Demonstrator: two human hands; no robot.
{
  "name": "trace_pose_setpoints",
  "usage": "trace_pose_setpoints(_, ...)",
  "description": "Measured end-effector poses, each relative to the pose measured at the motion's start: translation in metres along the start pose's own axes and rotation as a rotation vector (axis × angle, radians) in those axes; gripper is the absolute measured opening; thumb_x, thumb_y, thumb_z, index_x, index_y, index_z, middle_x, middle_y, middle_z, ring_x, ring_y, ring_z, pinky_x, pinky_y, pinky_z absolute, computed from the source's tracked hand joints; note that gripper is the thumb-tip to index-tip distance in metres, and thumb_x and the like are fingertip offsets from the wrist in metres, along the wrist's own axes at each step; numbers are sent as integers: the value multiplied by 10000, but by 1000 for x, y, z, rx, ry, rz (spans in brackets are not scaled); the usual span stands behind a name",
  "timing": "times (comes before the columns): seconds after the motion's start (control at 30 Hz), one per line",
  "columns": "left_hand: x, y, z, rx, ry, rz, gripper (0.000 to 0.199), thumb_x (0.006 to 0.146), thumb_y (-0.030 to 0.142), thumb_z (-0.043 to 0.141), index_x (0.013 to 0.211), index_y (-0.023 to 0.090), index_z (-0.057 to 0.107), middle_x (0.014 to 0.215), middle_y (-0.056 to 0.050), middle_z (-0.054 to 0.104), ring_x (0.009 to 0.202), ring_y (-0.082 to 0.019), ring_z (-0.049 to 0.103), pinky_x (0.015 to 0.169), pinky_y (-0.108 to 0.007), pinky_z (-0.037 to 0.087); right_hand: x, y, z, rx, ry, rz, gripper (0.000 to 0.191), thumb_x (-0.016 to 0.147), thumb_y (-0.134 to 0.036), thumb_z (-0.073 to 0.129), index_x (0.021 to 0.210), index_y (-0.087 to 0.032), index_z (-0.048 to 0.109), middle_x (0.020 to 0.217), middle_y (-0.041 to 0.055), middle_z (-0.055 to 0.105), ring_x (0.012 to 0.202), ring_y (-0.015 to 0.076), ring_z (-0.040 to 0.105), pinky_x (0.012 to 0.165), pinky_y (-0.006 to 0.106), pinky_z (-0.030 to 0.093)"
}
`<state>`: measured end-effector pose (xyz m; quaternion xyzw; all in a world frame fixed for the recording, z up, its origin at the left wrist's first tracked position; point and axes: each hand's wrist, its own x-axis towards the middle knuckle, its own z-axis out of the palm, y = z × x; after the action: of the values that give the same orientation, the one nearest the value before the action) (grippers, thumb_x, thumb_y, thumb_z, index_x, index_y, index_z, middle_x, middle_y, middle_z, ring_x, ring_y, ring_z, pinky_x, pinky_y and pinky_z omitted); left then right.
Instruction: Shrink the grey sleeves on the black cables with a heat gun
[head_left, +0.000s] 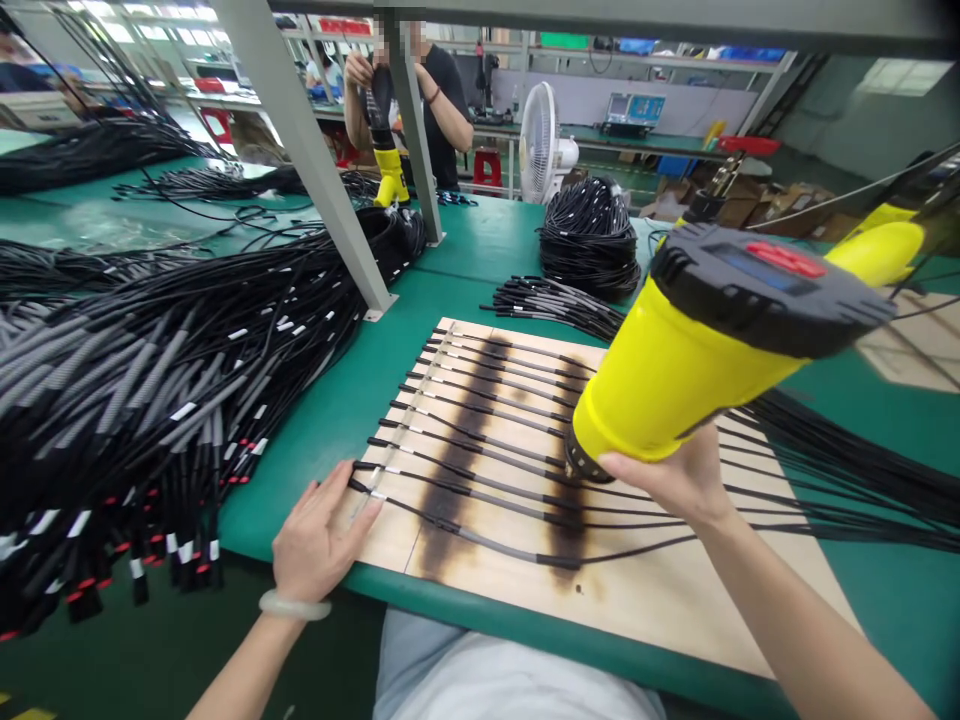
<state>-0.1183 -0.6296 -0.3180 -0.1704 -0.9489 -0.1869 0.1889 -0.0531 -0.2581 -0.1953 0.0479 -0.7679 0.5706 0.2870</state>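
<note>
My right hand (686, 480) grips a yellow heat gun (645, 370) with a black-and-grey end cap. Its nozzle points down at a row of black cables (510, 455) laid side by side across a pale wooden board (660, 605). Dark scorch bands run over the board under the cables. At the board's near left corner rests my left hand (319, 535), thumb and fingers apart. Its fingertips touch the black end of one of the nearest cables, beside a clear strip (428, 375) that crosses the row of ends.
A large heap of black and grey cables (187, 340) covers the left of the green table (450, 275). Coiled cables (589, 240) lie behind the board. Grey metal posts (315, 160) rise from the table. Across it stand a person (446, 110) with another heat gun and a white fan (538, 140).
</note>
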Motion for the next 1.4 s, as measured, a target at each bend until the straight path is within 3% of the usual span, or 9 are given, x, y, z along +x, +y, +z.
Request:
trace_pose_setpoints(0.1,0,0,0,5,-5,-6,583,808,521,480,1270,167,468,1258,-109,554,1139,-276,532,1046,-428,356,-4,-2,-1,-12,-52,-13,381,575,-226,792,899,-236,592,843,31,677,768,244,652,691,369,566)
trace_pose_setpoints(0.3,0,1,-1,-2,-10,-17,593,811,529,470,1275,159,462,1259,-117,552,1147,-261,528,1055,-407,345,4,-3,2,-18,39,-34,472,544,-191,794,953,-234,562,883,39,669,814,245,646,721,363,561)
trace_pose_setpoints(0.43,0,0,-1,1,-6,-4,584,809,518,482,1272,163,467,1254,-111,557,1133,-256,540,1054,-399,348,-5,-1,-2,-29,-48,-9,389,588,-232,784,924,-230,589,868,38,677,812,240,646,708,349,562)
trace_pose_setpoints(0.7,0,1,-1,12,9,-4,595,817,524,469,1273,142,472,1253,-122,556,1147,-261,529,1047,-406,356,-1,-4,-1,-78,3,-93,424,595,-220,772,965,-228,564,845,25,674,778,217,647,679,331,568)
trace_pose_setpoints(0.87,-1,2,-3,14,8,18,608,816,529,468,1278,134,469,1242,-130,563,1131,-256,542,1047,-403,357,-6,-2,-3,-82,-48,-38,401,586,-262,781,928,-231,573,836,27,673,750,219,647,656,333,566)
trace_pose_setpoints(0.97,-1,2,-3,13,17,10,597,820,520,467,1265,123,483,1233,-137,568,1130,-258,542,1048,-400,356,-2,-1,-4,-86,-11,-38,381,565,-233,788,884,-227,580,829,29,669,801,231,642,681,336,560)
trace_pose_setpoints(1.23,1,4,-3,-5,12,5,600,815,515,478,1268,122,479,1232,-141,568,1117,-265,552,1046,-411,359,-7,1,-6,-123,-13,-93,417,554,-239,800,910,-229,582,827,24,674,750,221,648,679,332,561)
trace_pose_setpoints(1.4,0,2,-1,-5,23,10,599,812,515,488,1272,131,476,1242,-135,562,1132,-275,539,1040,-419,367,-1,2,-3,-52,-10,-30,435,582,-274,776,945,-237,540,877,44,669,792,249,650,697,380,564)
